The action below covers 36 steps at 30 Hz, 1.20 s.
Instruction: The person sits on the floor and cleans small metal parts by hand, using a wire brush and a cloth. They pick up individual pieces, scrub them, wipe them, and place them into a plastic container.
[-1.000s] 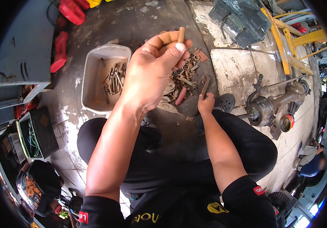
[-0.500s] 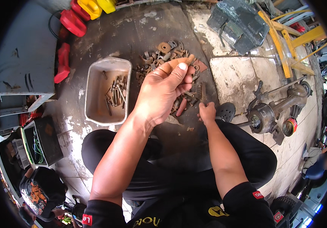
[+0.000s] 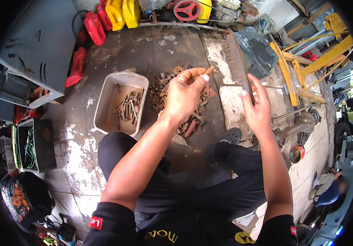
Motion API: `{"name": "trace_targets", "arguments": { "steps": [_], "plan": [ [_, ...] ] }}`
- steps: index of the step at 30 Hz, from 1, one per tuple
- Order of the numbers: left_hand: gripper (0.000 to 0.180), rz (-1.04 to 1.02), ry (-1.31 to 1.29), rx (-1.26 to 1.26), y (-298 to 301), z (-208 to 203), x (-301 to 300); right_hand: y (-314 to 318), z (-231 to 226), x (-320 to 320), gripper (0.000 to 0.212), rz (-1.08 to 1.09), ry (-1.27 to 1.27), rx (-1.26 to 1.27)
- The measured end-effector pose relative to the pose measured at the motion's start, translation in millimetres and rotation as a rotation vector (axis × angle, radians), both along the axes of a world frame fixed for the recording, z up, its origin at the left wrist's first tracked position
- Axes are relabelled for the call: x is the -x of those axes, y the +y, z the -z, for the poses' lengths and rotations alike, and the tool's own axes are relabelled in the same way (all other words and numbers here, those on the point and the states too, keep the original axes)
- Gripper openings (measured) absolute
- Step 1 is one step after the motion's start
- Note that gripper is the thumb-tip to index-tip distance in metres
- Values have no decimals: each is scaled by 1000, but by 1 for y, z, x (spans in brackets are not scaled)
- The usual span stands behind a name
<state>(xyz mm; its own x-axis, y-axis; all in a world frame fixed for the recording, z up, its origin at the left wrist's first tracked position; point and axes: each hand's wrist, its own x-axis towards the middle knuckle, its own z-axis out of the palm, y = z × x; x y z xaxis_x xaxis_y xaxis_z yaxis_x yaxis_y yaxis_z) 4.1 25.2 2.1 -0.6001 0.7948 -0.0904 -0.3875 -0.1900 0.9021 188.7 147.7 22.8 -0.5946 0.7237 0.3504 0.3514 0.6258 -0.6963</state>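
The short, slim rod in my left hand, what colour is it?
The short, slim rod is rusty orange-brown, seen best in the head view.

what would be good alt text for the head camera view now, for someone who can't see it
A person's left hand pinches a small rusty rod while the right hand grips a long brush. Below, a pale tub holding loose bolts sits beside a pile of rusty hardware on a dark, worn floor.

"What sort of place is this?"

"A mechanic's workshop: a rusty brown metal axle (image 3: 301, 126) lies on pale floor tiles (image 3: 314, 156)."

"Other signs?"

"Small rusty metal parts (image 3: 159, 91) in a heap, red plastic jerrycans (image 3: 95, 28), a long brown bristled brush (image 3: 241, 61)."
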Motion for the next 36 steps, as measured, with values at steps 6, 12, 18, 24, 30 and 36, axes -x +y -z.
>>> {"name": "trace_targets", "arguments": {
  "steps": [6, 12, 18, 24, 30, 36],
  "plan": [
    [28, -46, 117, 67, -6, -3, 0, -60, -16, -19, 46, -96, -10, -223],
    [25, 33, 347, 207, -9, 7, -4, -60, -7, 1, 46, -111, 17, -208],
    [22, 202, 527, 206, -9, 23, -24, -42, -5, 29, 45, -54, 52, -141],
    [24, 173, 166, 130, -5, 17, -7, -37, -3, 14, 47, 29, 168, 185],
    [24, 112, 97, 70, -6, 11, 1, -55, -6, 3, 49, -55, 141, 85],
    [25, 131, 143, 137, -7, 11, -2, -61, -9, 2, 50, -123, 5, -235]
  ]
}}
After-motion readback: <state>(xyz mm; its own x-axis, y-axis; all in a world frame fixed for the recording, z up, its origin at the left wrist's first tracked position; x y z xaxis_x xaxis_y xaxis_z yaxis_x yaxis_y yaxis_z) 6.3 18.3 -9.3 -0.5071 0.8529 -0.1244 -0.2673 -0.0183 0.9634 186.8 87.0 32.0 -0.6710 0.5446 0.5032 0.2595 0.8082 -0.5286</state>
